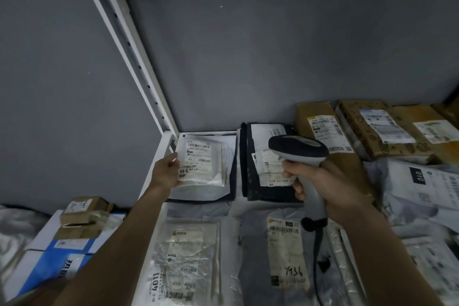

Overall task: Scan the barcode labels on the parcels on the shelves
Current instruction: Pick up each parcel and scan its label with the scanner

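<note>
Left hand (167, 172) pinching white parcel (202, 164) — barcode up, right hand (330, 186) gripping scanner (299, 150)

The scanner (299, 150) hides part of the dark parcel (250, 169) behind it, and its cable (316, 268) runs out at the bottom edge. Label print on the cardboard boxes (367, 129) at right is too small to read (some cut by the right edge). The left hand (166, 171) covers the white parcel (203, 164) edge.

parcel storage room or courier depot: white metal shelving (139, 62) against a grey wall (248, 57), labelled mailer bags (206, 164) by the left fingers, cardboard parcels (372, 129) beyond the right fingers gripping a barcode scanner (301, 156).
</note>
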